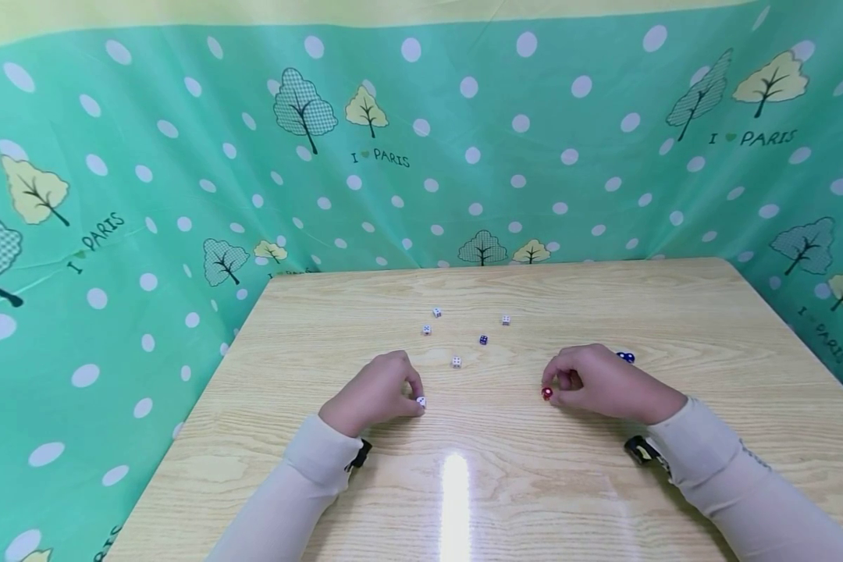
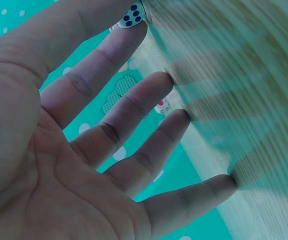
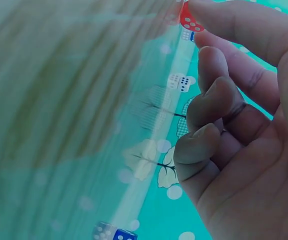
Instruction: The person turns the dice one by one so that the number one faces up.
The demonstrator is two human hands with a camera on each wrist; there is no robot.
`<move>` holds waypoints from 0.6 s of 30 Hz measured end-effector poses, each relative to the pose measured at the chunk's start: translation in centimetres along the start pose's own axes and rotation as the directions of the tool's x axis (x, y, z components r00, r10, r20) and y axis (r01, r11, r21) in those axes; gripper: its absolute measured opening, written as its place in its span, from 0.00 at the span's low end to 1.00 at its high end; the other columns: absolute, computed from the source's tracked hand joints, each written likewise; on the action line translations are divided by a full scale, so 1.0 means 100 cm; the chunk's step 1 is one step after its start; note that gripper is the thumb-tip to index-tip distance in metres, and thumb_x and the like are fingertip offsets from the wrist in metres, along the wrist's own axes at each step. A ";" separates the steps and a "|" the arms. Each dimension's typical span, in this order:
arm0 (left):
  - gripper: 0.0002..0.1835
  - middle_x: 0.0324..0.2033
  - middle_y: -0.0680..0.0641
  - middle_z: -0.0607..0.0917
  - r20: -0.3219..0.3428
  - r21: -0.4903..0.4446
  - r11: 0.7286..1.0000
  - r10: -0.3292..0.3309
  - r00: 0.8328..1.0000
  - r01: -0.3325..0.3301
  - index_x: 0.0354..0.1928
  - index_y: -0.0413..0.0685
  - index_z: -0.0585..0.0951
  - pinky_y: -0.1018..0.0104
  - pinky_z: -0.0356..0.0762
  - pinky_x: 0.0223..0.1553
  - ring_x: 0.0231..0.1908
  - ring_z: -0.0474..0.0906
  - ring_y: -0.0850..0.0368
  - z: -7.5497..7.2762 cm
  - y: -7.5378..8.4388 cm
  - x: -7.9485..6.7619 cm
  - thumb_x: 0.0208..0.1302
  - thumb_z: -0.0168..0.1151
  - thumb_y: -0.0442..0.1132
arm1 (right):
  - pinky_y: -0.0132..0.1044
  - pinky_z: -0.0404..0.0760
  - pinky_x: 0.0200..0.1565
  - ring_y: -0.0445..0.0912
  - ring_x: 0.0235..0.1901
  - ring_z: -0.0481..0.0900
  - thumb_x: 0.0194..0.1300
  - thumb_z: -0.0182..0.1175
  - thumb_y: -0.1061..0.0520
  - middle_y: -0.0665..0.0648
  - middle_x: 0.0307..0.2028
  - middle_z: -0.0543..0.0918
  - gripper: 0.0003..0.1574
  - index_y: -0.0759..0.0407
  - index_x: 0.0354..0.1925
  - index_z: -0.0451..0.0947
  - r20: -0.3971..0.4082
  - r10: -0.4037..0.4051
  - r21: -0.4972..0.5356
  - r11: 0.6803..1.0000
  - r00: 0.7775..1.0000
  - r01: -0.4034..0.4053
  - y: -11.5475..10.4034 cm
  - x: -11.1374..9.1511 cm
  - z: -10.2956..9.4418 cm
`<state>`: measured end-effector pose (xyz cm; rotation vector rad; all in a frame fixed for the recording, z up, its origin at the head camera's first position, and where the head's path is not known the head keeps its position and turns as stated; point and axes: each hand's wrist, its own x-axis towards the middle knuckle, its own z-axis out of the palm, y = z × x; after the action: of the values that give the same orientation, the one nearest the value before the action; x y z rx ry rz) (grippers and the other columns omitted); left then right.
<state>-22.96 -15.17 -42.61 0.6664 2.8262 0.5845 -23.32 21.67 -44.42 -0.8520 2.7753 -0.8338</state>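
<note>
My left hand (image 1: 379, 390) rests low over the wooden table and pinches a white die (image 1: 421, 402) between thumb and index finger. In the left wrist view, dark pips show on that white die (image 2: 133, 16), and the other fingers are spread with tips at the tabletop. Farther right, my right hand (image 1: 597, 381) pinches a red die (image 1: 547, 393) with white pips. The right wrist view has the red die (image 3: 191, 19) at the thumb tip, the remaining fingers curled loosely. Beyond the right hand's knuckles lie blue dice (image 1: 626, 357), partly hidden by it.
Between and beyond the hands lie a dark blue die (image 1: 483, 339) and several white dice, among them a near one (image 1: 456, 362), a right one (image 1: 506, 320) and a left one (image 1: 427, 330). A green patterned curtain (image 1: 421, 195) borders the wooden table (image 1: 309, 312).
</note>
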 end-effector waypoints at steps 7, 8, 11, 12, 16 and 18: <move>0.10 0.35 0.52 0.79 -0.003 -0.009 1.000 0.011 1.000 -0.011 0.22 0.59 0.86 0.59 0.72 0.42 0.34 0.71 0.56 0.000 -0.001 0.000 0.54 0.81 0.41 | 0.31 0.78 0.34 0.37 0.31 0.75 0.60 0.76 0.58 0.40 0.31 0.79 0.11 0.40 0.36 0.87 -0.005 -0.007 -0.055 0.998 1.000 0.007 -0.004 -0.001 0.000; 0.10 0.34 0.52 0.79 -0.003 -0.011 1.000 0.013 1.000 -0.013 0.22 0.59 0.86 0.59 0.72 0.42 0.34 0.71 0.56 0.000 -0.001 0.001 0.54 0.81 0.40 | 0.31 0.78 0.34 0.37 0.31 0.75 0.60 0.76 0.58 0.40 0.31 0.80 0.11 0.40 0.35 0.87 -0.009 -0.011 -0.066 0.998 1.000 0.010 -0.005 -0.001 0.000; 0.10 0.34 0.52 0.79 -0.002 -0.014 1.000 0.012 1.000 -0.012 0.22 0.59 0.86 0.59 0.72 0.42 0.34 0.71 0.56 0.000 -0.001 0.001 0.54 0.81 0.40 | 0.31 0.78 0.35 0.35 0.31 0.75 0.60 0.75 0.59 0.39 0.31 0.80 0.12 0.40 0.35 0.87 -0.018 -0.019 -0.087 0.996 1.000 0.018 -0.006 -0.001 0.000; 0.10 0.34 0.52 0.79 -0.002 -0.013 1.000 0.012 1.000 -0.012 0.22 0.59 0.86 0.59 0.72 0.42 0.34 0.71 0.56 0.000 -0.001 0.000 0.54 0.81 0.40 | 0.31 0.79 0.35 0.35 0.31 0.75 0.60 0.75 0.59 0.39 0.31 0.80 0.12 0.40 0.35 0.87 -0.020 -0.024 -0.090 0.996 1.000 0.022 -0.005 -0.001 0.000; 0.10 0.35 0.52 0.79 -0.002 -0.010 1.000 0.006 1.000 -0.006 0.22 0.59 0.86 0.59 0.71 0.41 0.34 0.71 0.56 0.000 -0.001 0.000 0.54 0.81 0.41 | 0.31 0.80 0.36 0.34 0.32 0.76 0.59 0.75 0.59 0.38 0.33 0.81 0.12 0.39 0.34 0.87 -0.036 -0.027 -0.094 0.995 0.999 0.024 -0.004 -0.001 -0.001; 0.10 0.35 0.52 0.79 -0.004 -0.010 1.000 0.005 1.000 -0.005 0.22 0.60 0.86 0.59 0.71 0.42 0.34 0.71 0.56 0.000 0.000 0.000 0.54 0.81 0.41 | 0.31 0.80 0.37 0.34 0.33 0.77 0.59 0.76 0.58 0.38 0.33 0.81 0.12 0.39 0.34 0.87 -0.049 -0.020 -0.100 0.995 0.999 0.015 -0.003 -0.001 -0.003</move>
<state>-22.94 -15.24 -42.61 0.6712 2.8237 0.6015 -23.13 21.68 -43.99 -0.8838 2.8781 -0.7342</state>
